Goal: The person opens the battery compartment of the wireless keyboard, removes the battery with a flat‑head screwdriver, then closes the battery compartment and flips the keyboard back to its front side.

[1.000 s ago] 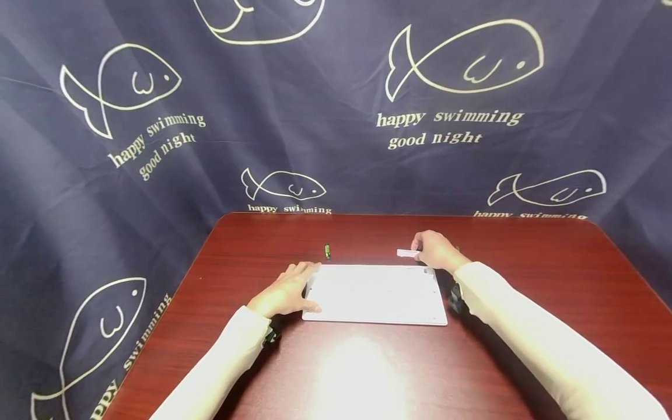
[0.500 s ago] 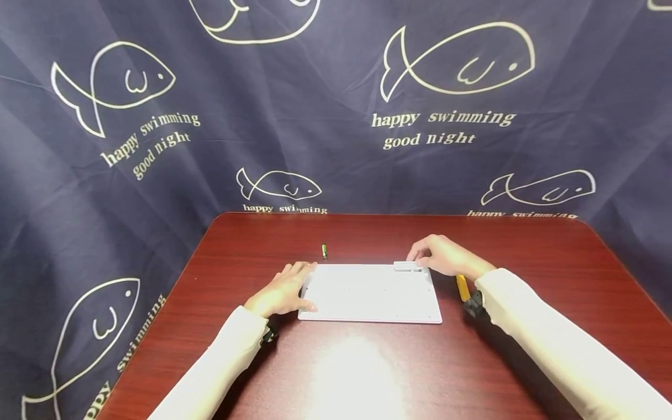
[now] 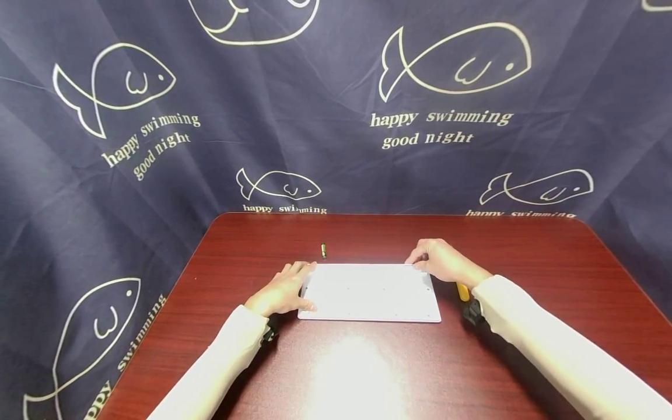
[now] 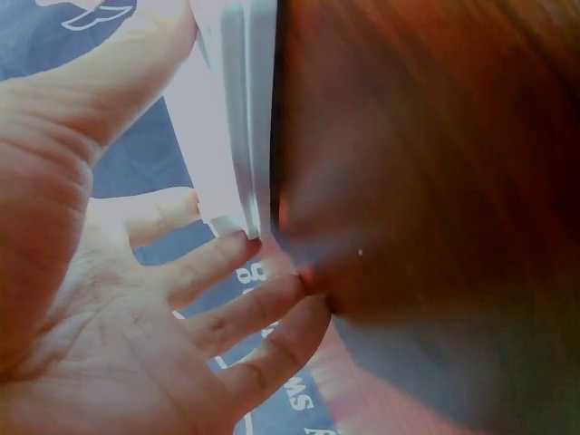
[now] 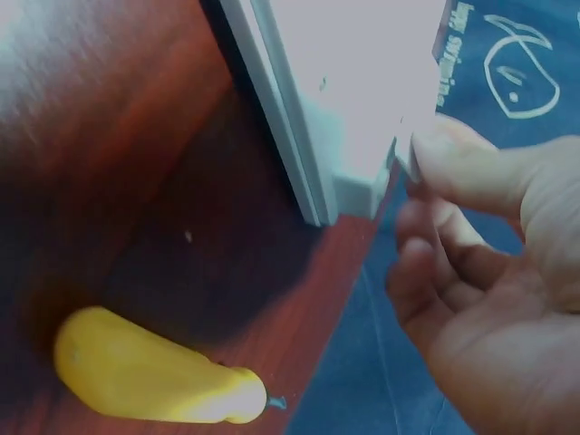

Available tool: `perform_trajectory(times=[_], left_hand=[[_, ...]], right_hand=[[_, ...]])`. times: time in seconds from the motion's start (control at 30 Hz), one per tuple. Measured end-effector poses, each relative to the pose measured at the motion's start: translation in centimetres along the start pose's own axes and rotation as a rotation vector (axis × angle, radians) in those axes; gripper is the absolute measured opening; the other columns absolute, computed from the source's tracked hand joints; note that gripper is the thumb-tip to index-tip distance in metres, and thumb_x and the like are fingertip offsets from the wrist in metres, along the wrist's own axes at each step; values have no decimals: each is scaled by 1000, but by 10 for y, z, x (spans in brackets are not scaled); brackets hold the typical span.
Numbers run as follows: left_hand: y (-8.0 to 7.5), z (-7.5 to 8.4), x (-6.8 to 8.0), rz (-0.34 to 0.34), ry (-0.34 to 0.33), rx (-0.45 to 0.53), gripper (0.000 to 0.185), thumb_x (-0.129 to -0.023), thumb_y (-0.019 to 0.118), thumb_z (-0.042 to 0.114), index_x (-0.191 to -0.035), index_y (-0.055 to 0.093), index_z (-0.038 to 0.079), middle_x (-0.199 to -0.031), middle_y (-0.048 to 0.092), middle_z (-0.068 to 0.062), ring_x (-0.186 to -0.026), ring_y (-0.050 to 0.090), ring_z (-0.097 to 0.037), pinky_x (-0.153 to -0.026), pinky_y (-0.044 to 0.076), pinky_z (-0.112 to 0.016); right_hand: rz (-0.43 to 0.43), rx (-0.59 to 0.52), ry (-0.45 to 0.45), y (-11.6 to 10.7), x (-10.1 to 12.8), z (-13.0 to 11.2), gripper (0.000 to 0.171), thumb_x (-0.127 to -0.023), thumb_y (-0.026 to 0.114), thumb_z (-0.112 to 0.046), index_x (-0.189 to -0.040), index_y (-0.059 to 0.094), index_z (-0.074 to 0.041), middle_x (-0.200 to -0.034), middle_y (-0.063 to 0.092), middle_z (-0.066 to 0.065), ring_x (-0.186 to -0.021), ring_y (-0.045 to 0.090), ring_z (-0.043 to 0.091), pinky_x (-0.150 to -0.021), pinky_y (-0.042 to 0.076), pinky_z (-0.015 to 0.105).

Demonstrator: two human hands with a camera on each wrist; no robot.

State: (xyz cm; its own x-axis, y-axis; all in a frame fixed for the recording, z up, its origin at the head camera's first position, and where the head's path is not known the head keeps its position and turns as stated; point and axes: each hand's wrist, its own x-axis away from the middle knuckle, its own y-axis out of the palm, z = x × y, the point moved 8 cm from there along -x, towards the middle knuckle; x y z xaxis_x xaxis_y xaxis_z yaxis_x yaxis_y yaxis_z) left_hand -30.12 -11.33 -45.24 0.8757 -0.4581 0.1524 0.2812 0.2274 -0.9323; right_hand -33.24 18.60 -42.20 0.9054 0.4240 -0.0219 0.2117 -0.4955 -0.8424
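We have a flat white board [image 3: 370,291] lying face down in the middle of the red bench [image 3: 551,280]. It looks like the back of a keyboard, with tiny dots on it. At its far right corner sits a small white cover [image 5: 405,156], and our right hand [image 3: 443,261] is on it. The cover now looks flush with the board's back in the head view, so we think it is almost in its place. The wrist view shows its edge a little off the corner, so it may need one more push to snap shut. We cannot tell if it has clicked in.

Our right hand's grip is narrow. The thumb and first finger [image 5: 471,168] pinch the little cover at the corner, and the other fingers curl loosely below.

Our left hand [image 3: 283,289] lies flat and wide. Its fingers [image 4: 231,267] are straight and spread, resting against the left edge of the board [image 4: 240,109] to keep it from sliding. It holds nothing.

A yellow tool [image 5: 149,372] lies on the bench just beside the right edge of the board, close to our right wrist. It looks like a screwdriver handle, and nobody touches it. A small green thing [image 3: 324,250] lies on the bench behind the board, apart from both hands. Behind the bench hangs a dark blue cloth [image 3: 157,175] with fish drawn on it.
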Motion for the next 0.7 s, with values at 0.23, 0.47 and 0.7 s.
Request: perform_trajectory(times=[0.23, 0.47, 0.7], left_hand=[[-1, -2, 0, 8, -7, 9, 95, -72, 84, 35, -150, 34, 13, -143, 42, -15, -134, 38, -35, -110, 33, -51], [2, -2, 0, -12, -26, 27, 94, -74, 82, 33, -151, 32, 13, -141, 44, -15, -133, 37, -34, -109, 34, -52], [1, 0, 2, -2, -20, 37, 95, -73, 83, 31, -151, 33, 11, -135, 46, -18, -128, 40, -35, -106, 36, -52]], right_hand=[[49, 42, -4, 0, 0, -1, 18, -80, 72, -2, -91, 79, -15, -79, 66, -2, -80, 60, 17, -67, 44, 28], [64, 76, -29, 3, 3, -2, 18, -81, 72, -2, -92, 79, -13, -81, 68, 1, -82, 63, 20, -69, 45, 30], [51, 290, -69, 13, 32, -29, 45, -81, 73, -26, -120, 68, -4, -108, 64, 13, -94, 55, 30, -74, 47, 39]])
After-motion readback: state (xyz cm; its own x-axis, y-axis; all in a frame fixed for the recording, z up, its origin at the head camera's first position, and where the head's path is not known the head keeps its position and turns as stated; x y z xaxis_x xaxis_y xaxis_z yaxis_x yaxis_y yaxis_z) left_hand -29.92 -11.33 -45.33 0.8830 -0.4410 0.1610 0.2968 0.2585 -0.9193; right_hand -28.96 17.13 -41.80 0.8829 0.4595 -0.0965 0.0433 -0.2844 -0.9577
